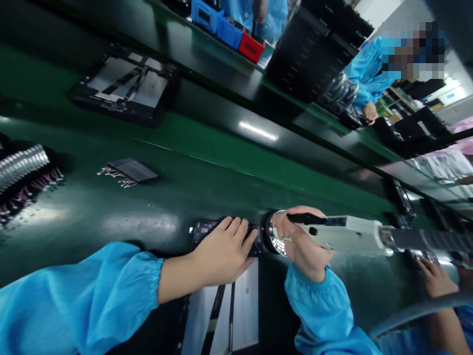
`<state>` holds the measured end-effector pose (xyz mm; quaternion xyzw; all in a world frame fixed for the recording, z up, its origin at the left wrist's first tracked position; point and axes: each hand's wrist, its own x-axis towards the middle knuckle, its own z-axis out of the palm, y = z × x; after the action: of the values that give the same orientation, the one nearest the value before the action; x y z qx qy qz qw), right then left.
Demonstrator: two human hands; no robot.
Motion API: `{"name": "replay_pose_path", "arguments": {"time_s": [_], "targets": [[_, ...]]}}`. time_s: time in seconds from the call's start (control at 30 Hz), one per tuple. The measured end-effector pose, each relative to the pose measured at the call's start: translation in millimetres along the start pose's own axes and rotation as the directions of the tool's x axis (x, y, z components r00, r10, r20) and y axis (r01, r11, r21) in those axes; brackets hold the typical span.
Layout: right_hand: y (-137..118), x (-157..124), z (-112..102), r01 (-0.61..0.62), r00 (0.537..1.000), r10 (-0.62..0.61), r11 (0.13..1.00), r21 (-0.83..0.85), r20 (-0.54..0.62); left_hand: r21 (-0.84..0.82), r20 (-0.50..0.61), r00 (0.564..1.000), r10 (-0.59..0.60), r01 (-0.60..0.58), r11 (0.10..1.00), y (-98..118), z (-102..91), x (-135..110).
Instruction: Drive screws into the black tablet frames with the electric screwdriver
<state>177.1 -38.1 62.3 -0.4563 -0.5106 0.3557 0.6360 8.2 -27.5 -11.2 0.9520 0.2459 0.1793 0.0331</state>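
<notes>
In the lower middle lies an opened tablet (244, 301), its pale battery area crossed by dark flex cables. My left hand (221, 251) rests on the tablet's upper, circuit-board end, fingers stretched and slightly apart, touching it and covering part of it. My right hand (303, 244) is wrapped around a white hot air gun (353, 234) with a black lever and a ribbed hose. The gun's round perforated metal end (278, 234) is just right of the tablet's upper edge. My fingers partly hide the gun.
On the green bench sit a small stack of parts with wire ends (129, 170) and a bigger pile (25, 172) at left. A stack of opened tablets (121, 86) stands behind. Blue bins (218, 22), a red bin (252, 47) and black trays (314, 47) line the far side. A co-worker's hand (438, 276) is at right.
</notes>
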Motion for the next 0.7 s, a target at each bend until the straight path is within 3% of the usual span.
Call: {"name": "replay_pose_path", "arguments": {"time_s": [0.7], "targets": [[8.6,-1.9,0.7,-0.014,1.000,0.015,0.999,-0.047,0.022,-0.056,0.016,1.000,-0.014,0.015,0.998,3.5,3.5,0.8]]}}
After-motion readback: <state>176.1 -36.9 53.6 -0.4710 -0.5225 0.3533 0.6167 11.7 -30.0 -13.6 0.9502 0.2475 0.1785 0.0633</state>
